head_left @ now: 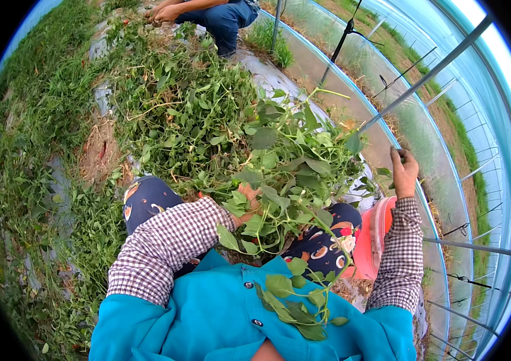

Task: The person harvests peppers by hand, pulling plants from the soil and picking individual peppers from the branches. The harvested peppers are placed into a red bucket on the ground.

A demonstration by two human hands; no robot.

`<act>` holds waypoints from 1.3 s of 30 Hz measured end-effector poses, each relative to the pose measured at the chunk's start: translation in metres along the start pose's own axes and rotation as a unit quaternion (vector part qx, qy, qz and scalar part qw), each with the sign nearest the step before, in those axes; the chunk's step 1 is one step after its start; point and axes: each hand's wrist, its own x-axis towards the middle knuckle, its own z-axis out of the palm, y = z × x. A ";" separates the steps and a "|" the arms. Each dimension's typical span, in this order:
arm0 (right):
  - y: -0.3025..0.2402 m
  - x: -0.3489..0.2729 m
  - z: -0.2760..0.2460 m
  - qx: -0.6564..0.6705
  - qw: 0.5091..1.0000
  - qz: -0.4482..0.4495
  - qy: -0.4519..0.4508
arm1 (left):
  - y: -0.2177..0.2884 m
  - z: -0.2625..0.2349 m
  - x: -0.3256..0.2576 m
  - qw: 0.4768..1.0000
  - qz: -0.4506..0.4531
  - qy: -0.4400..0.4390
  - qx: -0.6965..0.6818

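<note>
In the middle of the view, my left hand [248, 201] is closed around the stems of a leafy green pepper plant [267, 165]. Leaves cover part of that hand. The plant lies across my knees, and a loose leafy stem [294, 304] rests on my blue shirt. Raised at the right, my right hand [404, 171] has its fingers bent together over a pink bucket [371, 243]. Whatever those fingers may hold is too small or hidden to make out. The bucket stands beside my right knee, and its inside is mostly out of sight.
Heaped pepper plants [189, 114] with a few red fruits stretch ahead along the row. Another person [216, 21] crouches at the far end. To the right runs the plastic greenhouse wall [448, 180] with a slanting metal pole [430, 72]. Weeds [21, 198] grow on the left.
</note>
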 end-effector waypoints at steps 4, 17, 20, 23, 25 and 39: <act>0.103 -0.043 -0.053 -0.119 0.981 0.066 0.136 | 0.000 0.020 0.011 0.990 0.055 0.071 0.110; 0.012 -0.029 0.014 0.060 0.978 0.003 -0.201 | 0.071 -0.007 0.034 0.948 0.037 -0.053 0.310; -0.059 -0.023 0.041 0.101 0.934 0.013 -0.343 | 0.086 -0.013 0.036 0.945 0.016 -0.081 0.315; -0.051 -0.025 0.067 -0.007 0.896 -0.297 -0.329 | 0.084 -0.009 0.037 0.946 0.044 -0.043 0.317; -0.077 -0.029 0.069 0.118 0.891 -0.259 -0.355 | 0.089 -0.018 0.037 0.937 0.028 -0.077 0.340; -0.018 -0.039 0.103 0.216 0.955 0.050 -0.196 | 0.065 -0.031 0.059 0.921 0.027 -0.014 0.389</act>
